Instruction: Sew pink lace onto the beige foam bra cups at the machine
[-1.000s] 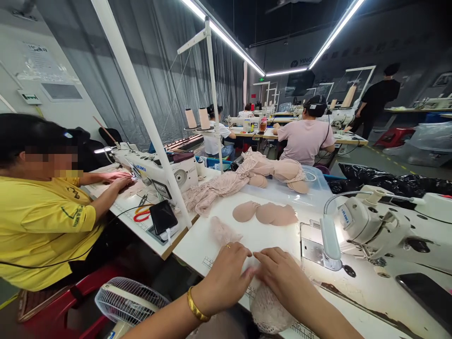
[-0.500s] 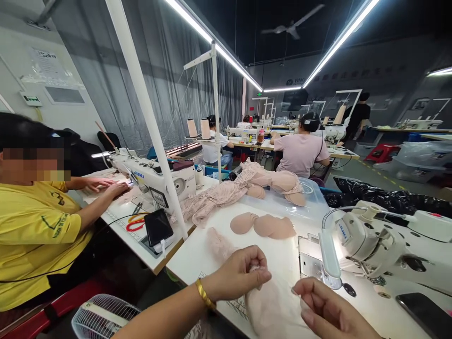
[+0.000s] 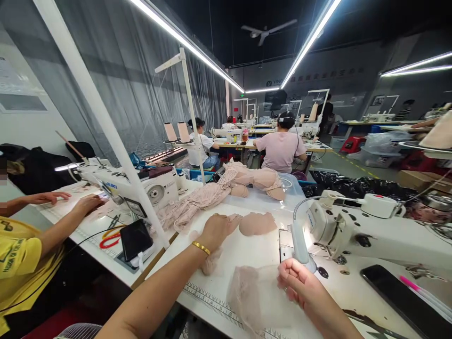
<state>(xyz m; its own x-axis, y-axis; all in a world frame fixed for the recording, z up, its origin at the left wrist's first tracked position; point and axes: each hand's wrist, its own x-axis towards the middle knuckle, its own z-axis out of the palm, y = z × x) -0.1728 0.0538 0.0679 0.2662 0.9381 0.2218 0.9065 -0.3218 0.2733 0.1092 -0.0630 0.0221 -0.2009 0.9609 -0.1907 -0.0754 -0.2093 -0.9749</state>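
My left hand (image 3: 213, 234), with a gold bangle at the wrist, reaches across the white table and has its fingers closed on a beige bra cup (image 3: 233, 223). The hand hides part of that cup. Just right of it lie more overlapping beige cups (image 3: 257, 223). A sheer beige fabric piece (image 3: 256, 296) lies near the table's front edge; my right hand (image 3: 295, 281) pinches its right side between thumb and fingers. Under my left wrist is another crumpled lace piece (image 3: 211, 261).
A white sewing machine (image 3: 356, 223) with a lamp stands at the right, beside a black phone (image 3: 397, 296) and pens. Lace garments (image 3: 197, 202) are heaped behind. At the left, a co-worker in a yellow shirt (image 3: 21, 249) sews; orange-handled scissors (image 3: 109, 238) lie there.
My left hand has moved forward and left to the cups. My right hand has taken hold of the sheer fabric's edge. The view has turned to the right.
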